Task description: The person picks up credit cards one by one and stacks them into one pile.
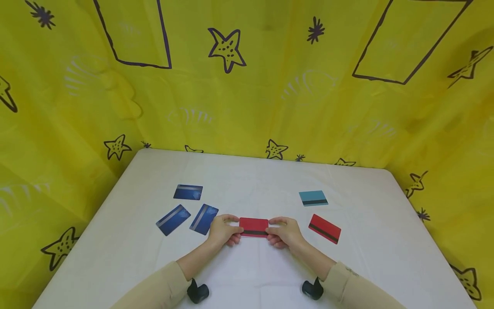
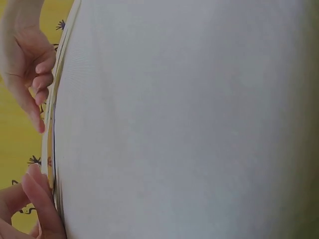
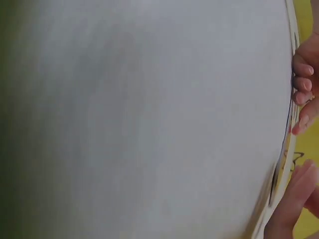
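Between my two hands, in the head view, is a red card [image 1: 253,222] with a dark stripe along its near edge. My left hand [image 1: 222,231] pinches its left end, the thumb over the face. At the right end my right hand [image 1: 286,234] pinches it in the same way. Left of the hands lie three blue cards with grey stripes: a far one [image 1: 188,192], a slanted one [image 1: 173,219] and one beside the left hand [image 1: 204,219]. To the right are a teal card [image 1: 313,198] and another red card [image 1: 324,229].
A white cloth-covered table [image 1: 251,180] lies under everything. Yellow curtains [image 1: 262,98] with star drawings surround its far side and flanks. Black wrist devices, one on the left [image 1: 198,292] and one on the right [image 1: 312,289], sit near the sleeves. Both wrist views mostly show white tabletop.
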`<action>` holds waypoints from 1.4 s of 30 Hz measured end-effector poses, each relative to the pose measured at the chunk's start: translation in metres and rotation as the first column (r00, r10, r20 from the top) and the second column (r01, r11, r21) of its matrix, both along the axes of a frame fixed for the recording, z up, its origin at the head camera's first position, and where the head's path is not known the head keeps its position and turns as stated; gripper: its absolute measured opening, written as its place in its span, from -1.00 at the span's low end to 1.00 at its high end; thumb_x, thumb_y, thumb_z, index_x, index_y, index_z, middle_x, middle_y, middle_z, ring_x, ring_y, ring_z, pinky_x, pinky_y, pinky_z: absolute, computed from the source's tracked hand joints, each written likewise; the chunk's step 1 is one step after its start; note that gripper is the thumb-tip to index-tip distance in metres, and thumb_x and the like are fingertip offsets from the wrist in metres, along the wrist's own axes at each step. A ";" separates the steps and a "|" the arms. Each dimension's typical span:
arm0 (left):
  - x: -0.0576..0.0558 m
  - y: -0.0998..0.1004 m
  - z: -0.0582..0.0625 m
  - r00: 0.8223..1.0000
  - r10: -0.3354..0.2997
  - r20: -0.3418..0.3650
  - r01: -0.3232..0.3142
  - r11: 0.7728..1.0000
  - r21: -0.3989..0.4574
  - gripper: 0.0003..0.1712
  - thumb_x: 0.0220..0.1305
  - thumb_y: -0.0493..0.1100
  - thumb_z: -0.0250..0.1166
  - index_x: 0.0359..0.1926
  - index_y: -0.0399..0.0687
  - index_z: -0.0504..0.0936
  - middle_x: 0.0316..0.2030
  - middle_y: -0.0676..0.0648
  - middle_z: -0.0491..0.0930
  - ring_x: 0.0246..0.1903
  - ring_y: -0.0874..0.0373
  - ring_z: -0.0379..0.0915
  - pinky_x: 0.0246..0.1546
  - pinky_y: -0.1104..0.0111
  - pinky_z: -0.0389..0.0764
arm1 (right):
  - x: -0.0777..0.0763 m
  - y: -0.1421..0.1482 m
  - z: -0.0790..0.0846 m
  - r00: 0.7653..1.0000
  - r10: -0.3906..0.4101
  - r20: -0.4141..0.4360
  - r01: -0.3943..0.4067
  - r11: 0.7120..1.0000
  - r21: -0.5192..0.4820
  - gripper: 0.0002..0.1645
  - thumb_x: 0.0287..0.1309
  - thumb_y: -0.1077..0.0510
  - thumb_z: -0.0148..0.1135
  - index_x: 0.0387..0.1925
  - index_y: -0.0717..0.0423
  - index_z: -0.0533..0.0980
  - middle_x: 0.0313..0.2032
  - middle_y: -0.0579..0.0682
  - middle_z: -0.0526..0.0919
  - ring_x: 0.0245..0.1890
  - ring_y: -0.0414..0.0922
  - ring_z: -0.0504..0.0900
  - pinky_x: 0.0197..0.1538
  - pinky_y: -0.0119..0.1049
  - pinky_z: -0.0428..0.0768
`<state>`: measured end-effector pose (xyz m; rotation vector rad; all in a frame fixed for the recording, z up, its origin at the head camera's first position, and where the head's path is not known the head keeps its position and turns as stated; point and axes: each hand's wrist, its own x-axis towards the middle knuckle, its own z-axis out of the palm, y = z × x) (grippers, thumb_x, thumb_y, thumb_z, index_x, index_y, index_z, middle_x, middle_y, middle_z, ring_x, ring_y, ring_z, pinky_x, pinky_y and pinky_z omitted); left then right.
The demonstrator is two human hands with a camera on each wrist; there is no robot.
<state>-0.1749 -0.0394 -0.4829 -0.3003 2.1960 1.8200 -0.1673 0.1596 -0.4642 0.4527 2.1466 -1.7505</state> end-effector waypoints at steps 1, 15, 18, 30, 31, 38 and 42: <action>0.000 0.000 0.000 1.000 0.003 0.006 -0.004 1.000 0.015 -0.65 -0.01 -0.33 0.34 -0.15 -0.31 0.52 -0.75 -0.08 0.55 -0.84 0.25 0.44 -0.85 0.53 0.42 | 0.000 0.001 0.002 1.000 -0.007 -0.001 0.007 1.000 -0.009 -0.63 0.02 0.24 0.28 -0.10 0.27 0.49 -0.64 0.05 0.61 -0.75 -0.19 0.54 -0.67 -0.45 0.50; -0.015 0.023 0.026 0.991 -0.079 0.104 0.058 0.980 0.190 -0.71 0.09 -0.24 0.28 -0.15 -0.29 0.51 -0.59 -0.09 0.61 -0.74 0.21 0.52 -0.68 0.45 0.57 | 0.003 0.061 0.036 0.991 -0.135 0.005 0.133 0.967 -0.217 -0.44 0.24 0.13 0.09 0.16 0.38 0.27 -0.34 -0.02 0.64 -0.42 -0.19 0.67 -0.24 -0.39 0.62; -0.020 0.034 0.030 0.986 -0.126 0.106 0.101 0.971 0.217 -0.66 0.11 -0.22 0.27 -0.10 -0.30 0.51 -0.53 -0.12 0.64 -0.69 0.19 0.55 -0.61 0.39 0.61 | 0.008 0.078 0.041 0.988 -0.150 0.021 0.150 0.944 -0.295 -0.41 0.27 0.16 0.04 0.22 0.38 0.17 -0.33 -0.05 0.61 -0.36 -0.19 0.66 -0.15 -0.36 0.61; -0.031 0.083 0.032 0.955 -0.264 0.135 0.219 0.935 0.278 -0.65 0.14 -0.18 0.26 -0.07 -0.27 0.53 -0.37 -0.20 0.65 -0.48 0.05 0.63 -0.42 0.28 0.65 | 0.030 0.135 0.041 0.974 -0.205 0.095 0.226 0.871 -0.436 -0.62 0.29 0.13 0.00 0.13 -0.04 0.30 -0.26 -0.16 0.54 -0.24 -0.21 0.63 0.01 -0.36 0.53; -0.032 0.087 0.031 0.954 -0.265 0.140 0.220 0.936 0.273 -0.66 0.15 -0.17 0.25 -0.08 -0.26 0.54 -0.37 -0.19 0.65 -0.46 0.04 0.64 -0.41 0.29 0.65 | 0.032 0.139 0.041 0.972 -0.210 0.100 0.233 0.868 -0.439 -0.70 0.28 0.11 0.01 0.05 -0.08 0.33 -0.26 -0.18 0.55 -0.23 -0.23 0.63 0.01 -0.38 0.52; -0.036 0.115 0.025 0.950 -0.260 0.173 0.209 0.941 0.265 -0.70 0.17 -0.13 0.24 -0.11 -0.19 0.56 -0.40 -0.10 0.66 -0.45 0.09 0.63 -0.39 0.33 0.64 | 0.039 0.161 0.031 0.969 -0.221 0.111 0.247 0.888 -0.389 -0.62 0.32 0.06 -0.09 0.14 -0.12 0.15 -0.32 -0.29 0.53 -0.23 -0.34 0.59 -0.02 -0.50 0.51; -0.038 0.128 0.023 0.948 -0.260 0.182 0.204 0.938 0.281 -0.69 0.15 -0.12 0.26 -0.11 -0.18 0.57 -0.38 -0.09 0.66 -0.42 0.09 0.63 -0.35 0.30 0.65 | 0.042 0.168 0.025 0.964 -0.235 0.126 0.266 0.888 -0.376 -0.48 0.34 0.08 -0.15 0.27 -0.09 -0.01 -0.35 -0.34 0.51 -0.24 -0.39 0.56 -0.01 -0.51 0.48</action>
